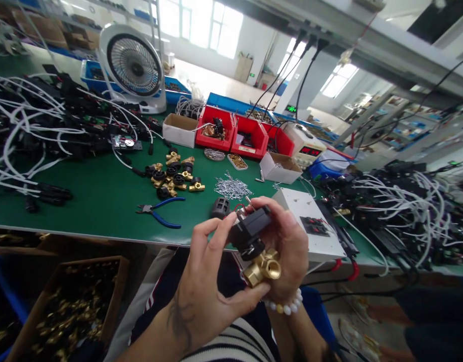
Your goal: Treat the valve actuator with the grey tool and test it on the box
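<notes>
Both hands hold one brass valve with a black plastic head (256,246) in front of the green bench edge. My left hand (208,286) wraps it from the left, thumb under the brass body and fingers curled onto the black head. My right hand (287,251), with a bead bracelet at the wrist, cups the part from behind and the right. Red wires peek out beside the black head. A loose black cap (219,207) lies on the bench just beyond my hands.
On the green bench (103,201) lie blue-handled pliers (161,211), a cluster of brass valves (174,176), a pile of metal clips (231,187), red bins (250,136), a white switch box (314,226), a fan (133,65) and cable bundles (35,130). A box of brass parts (73,306) sits below left.
</notes>
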Demonstrator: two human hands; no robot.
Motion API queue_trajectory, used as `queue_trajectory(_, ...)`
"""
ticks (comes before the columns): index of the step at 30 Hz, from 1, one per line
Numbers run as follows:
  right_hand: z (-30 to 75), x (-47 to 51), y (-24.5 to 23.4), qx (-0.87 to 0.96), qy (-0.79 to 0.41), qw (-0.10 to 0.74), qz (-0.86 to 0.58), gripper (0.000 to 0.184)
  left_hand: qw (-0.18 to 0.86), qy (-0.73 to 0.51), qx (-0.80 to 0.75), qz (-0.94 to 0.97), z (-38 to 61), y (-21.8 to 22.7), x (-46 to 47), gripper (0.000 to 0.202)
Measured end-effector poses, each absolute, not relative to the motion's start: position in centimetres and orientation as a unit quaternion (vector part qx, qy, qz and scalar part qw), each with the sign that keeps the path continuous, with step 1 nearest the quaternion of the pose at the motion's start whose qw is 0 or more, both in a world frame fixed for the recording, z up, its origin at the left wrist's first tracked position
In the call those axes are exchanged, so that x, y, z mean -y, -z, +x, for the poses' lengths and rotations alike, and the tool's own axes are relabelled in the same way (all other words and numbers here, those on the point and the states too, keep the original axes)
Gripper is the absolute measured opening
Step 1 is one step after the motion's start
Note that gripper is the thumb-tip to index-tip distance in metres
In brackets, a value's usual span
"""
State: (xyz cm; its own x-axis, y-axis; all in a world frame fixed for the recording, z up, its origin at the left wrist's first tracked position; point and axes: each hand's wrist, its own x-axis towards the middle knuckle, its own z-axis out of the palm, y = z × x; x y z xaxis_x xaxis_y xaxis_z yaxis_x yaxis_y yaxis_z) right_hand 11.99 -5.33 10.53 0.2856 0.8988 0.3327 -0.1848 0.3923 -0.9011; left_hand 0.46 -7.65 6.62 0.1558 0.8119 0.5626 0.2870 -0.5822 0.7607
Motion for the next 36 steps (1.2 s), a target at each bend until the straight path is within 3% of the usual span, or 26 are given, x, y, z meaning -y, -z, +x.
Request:
queue_trajectory(8,11.8,4.5,-9.6,0.435,-0.408,0.718,-0.36,0.047,0.246,-0.567,-0.413,0.67,2.0,-5.7,7.9,0.077)
queue_trajectory(11,12.3,3.4,-8.1,0.445,-0.425,0.674,-0.409,0.048,0.275,-0.547,-0.441,0.656,2.3,-4.8,7.3,0.073)
queue_trajectory(14,15.1,2.1,-5.9,0.546,-0.343,0.572,-0.507,0.048,0.327,-0.518,-0.456,0.646,1.9,-3.6,6.0,0.066)
queue_trajectory(18,20.4,0.9,-2.9,0.678,-0.086,0.319,-0.657,0.053,0.331,-0.486,-0.48,0.65,1.2,-1.6,4.0,0.065)
queue_trajectory(21,22.8,1.0,-1.6,0.703,-0.061,0.226,-0.672,0.041,0.323,-0.47,-0.494,0.656,1.0,-0.6,3.0,0.068)
queue_trajectory(26,23.4,2.5,-4.1,0.7,-0.084,0.24,-0.667,0.042,0.326,-0.435,-0.49,0.682,0.8,-0.7,2.3,0.067)
queue_trajectory(32,23.4,5.9,-10.8,0.616,-0.244,0.432,-0.612,0.043,0.363,-0.422,-0.468,0.687,0.4,-1.6,1.1,0.063)
queue_trajectory(34,23.4,6.9,-11.3,0.617,-0.252,0.436,-0.605,0.042,0.366,-0.419,-0.462,0.69,0.3,-1.7,0.8,0.062)
queue_trajectory(36,23.5,7.4,-11.0,0.646,-0.25,0.368,-0.621,0.044,0.369,-0.418,-0.456,0.694,0.2,-1.8,0.6,0.06)
